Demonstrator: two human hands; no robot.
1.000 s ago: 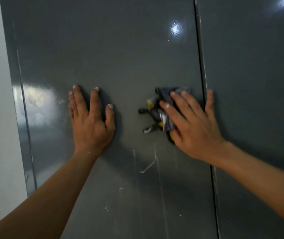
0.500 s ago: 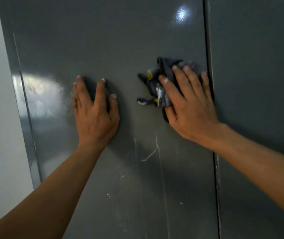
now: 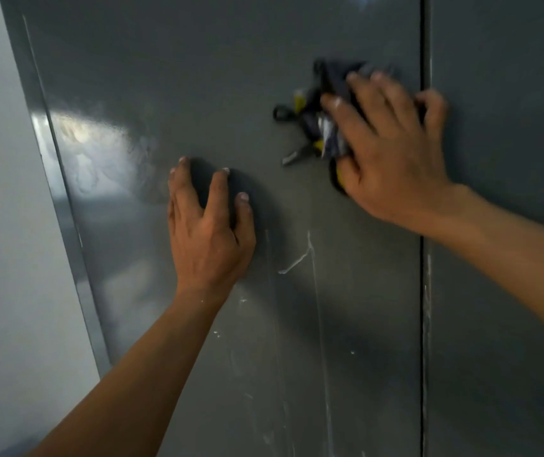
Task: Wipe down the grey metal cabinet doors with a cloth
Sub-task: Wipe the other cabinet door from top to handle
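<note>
Two glossy grey metal cabinet doors fill the view: a left door (image 3: pixel 217 77) and a right door (image 3: pixel 508 159), split by a dark vertical seam (image 3: pixel 425 291). My right hand (image 3: pixel 392 159) presses a crumpled dark cloth (image 3: pixel 326 120) with yellow and white patches flat against the left door, close to the seam; my thumb reaches across the seam. My left hand (image 3: pixel 209 232) lies flat on the left door, fingers spread, below and left of the cloth, holding nothing. White streaks and specks (image 3: pixel 300 258) mark the door below both hands.
A pale wall (image 3: pixel 3 225) runs down the left side, next to the cabinet's slanted left edge (image 3: pixel 69 209). A bright reflection (image 3: pixel 82 133) shines on the left door's upper left area.
My right hand has slid the cloth upward along the seam on the left door. My left hand has stayed flat on the door; the view has shifted slightly.
</note>
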